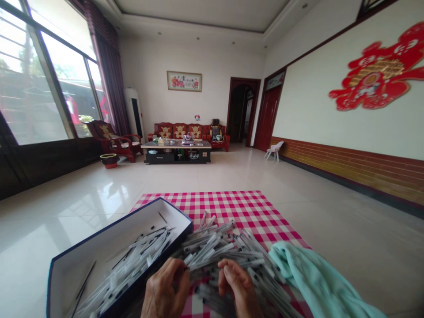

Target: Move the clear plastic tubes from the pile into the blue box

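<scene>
Many translucent pens [212,249] with black ends lie in a loose pile on the pink-and-white checked cloth [228,203]. My left hand [166,289] is closed at the pile's near left side, beside the box wall. Its fingertips are pinched and partly hidden, so what they hold cannot be made out. My right hand [236,285] is curled at the pile's near edge, thumb against the bent fingers; anything in it is hidden. Left of my hands, a blue-edged box [172,214] with a white inside holds more pens and thin dark sticks.
A mint-green cloth [318,276] lies bunched at the right of the pile. Farther off stand a low coffee table [176,145], a wooden sofa [159,132], an armchair [114,141], a flowerpot [109,161] and a small pale chair [274,150].
</scene>
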Motion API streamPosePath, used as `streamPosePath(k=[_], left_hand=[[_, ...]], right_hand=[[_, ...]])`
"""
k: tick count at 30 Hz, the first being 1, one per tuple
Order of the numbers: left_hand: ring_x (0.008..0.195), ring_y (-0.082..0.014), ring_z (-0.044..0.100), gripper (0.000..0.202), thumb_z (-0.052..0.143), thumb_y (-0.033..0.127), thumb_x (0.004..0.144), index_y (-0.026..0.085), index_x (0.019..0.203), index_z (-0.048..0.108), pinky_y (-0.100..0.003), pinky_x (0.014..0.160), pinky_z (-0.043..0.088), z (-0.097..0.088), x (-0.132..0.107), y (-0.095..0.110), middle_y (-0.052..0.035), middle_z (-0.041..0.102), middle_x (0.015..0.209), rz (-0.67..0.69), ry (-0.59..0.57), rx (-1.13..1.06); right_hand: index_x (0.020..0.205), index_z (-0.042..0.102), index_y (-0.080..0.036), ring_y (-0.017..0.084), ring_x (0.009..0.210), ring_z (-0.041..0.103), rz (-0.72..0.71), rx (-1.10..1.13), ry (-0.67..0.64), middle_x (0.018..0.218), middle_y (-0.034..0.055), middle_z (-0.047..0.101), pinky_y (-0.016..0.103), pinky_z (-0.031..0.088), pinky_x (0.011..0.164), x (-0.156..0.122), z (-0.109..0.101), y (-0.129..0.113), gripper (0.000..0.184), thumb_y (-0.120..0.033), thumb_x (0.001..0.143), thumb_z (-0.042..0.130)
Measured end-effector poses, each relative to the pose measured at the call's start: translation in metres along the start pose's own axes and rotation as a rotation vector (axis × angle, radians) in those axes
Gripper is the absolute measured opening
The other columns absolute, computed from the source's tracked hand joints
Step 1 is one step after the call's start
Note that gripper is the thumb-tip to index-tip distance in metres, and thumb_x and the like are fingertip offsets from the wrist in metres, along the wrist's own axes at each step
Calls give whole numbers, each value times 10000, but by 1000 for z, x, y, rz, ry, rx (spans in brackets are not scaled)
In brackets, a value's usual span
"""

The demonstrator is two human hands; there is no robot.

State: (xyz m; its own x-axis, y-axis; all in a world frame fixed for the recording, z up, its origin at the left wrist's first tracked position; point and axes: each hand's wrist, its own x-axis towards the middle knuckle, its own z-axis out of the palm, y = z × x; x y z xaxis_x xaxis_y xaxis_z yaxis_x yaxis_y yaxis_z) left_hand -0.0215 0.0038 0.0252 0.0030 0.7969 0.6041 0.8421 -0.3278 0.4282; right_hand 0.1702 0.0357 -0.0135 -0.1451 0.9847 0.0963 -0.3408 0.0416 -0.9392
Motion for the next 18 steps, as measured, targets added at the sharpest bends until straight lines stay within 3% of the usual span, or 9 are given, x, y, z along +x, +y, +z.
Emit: streamPosePath(k=[5, 9, 13, 18], left_hand=[[469, -93, 581, 145, 561, 302, 803, 211, 701, 608, -159, 488, 448, -11, 2, 3, 54, 613, 558, -89, 142, -154], [485, -115, 600, 177, 611, 372, 760, 201, 727, 645, -171, 488, 466, -12, 0, 11, 37, 641, 566, -250, 218, -301], [520, -134, 595, 284, 577, 449, 791, 179, 736, 648, -186, 493, 466, 5, -8, 23, 9, 643, 583, -370, 72, -525], [511, -120, 560, 300, 526, 468, 834, 196, 754, 624, -185, 500, 452, 31, -17, 27, 10, 599, 575, -266, 5, -523]], right_hand=[[748, 647, -169, 116, 472, 525, 91, 20, -134, 564, 1, 607, 238, 369, 481, -2, 3, 3, 365, -531, 780, 608], [845, 668, -138, 115, 490, 569, 256, 130, -297, 642, 37, 654, 219, 366, 467, -5, 12, 9, 409, -530, 730, 673], [1004, 632, -192, 114, 547, 595, 267, 360, -205, 717, 19, 671, 201, 382, 477, -6, 17, 8, 457, -498, 682, 738], [848, 671, -179, 93, 516, 576, 245, 429, -81, 594, -14, 644, 197, 420, 510, -4, 12, 1, 345, -474, 686, 746]])
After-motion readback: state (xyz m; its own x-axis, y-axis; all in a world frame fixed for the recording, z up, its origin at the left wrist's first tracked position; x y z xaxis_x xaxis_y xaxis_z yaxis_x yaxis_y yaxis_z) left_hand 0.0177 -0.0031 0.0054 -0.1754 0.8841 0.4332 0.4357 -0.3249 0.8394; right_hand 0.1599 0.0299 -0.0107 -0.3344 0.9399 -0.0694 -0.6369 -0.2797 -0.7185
